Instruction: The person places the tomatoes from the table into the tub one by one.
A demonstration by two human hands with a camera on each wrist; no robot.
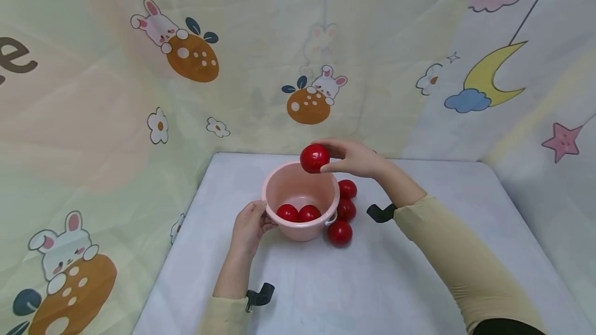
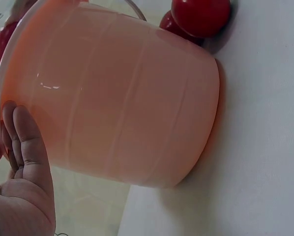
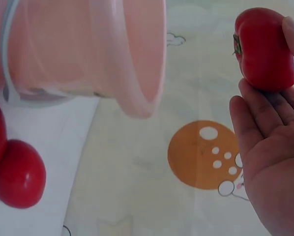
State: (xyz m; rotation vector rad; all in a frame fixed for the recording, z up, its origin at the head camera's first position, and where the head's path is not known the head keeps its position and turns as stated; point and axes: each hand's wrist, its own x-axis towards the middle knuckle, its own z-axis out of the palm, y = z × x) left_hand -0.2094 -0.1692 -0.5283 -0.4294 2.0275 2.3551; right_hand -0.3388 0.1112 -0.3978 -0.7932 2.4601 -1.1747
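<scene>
My right hand [image 1: 349,156] holds a red tomato [image 1: 314,158] between thumb and fingers, above the far rim of a pink bucket [image 1: 300,230]. In the right wrist view the tomato [image 3: 265,51] shows its green stem end. At the near left side of the bucket, my left hand [image 1: 250,225] pinches the rim; the left wrist view has its fingers [image 2: 29,130] along the outer wall. Inside the bucket lie two tomatoes [image 1: 287,213]. Several more tomatoes [image 1: 340,233] stand in a row against its right side.
The bucket stands on a white table [image 1: 400,283], toward its back edge. A grey handle [image 1: 331,219] hangs down on the bucket's right. Cloth walls with printed rabbits [image 1: 186,56] rise behind and beside the table. Black wrist mounts [image 1: 261,295] stick out from both sleeves.
</scene>
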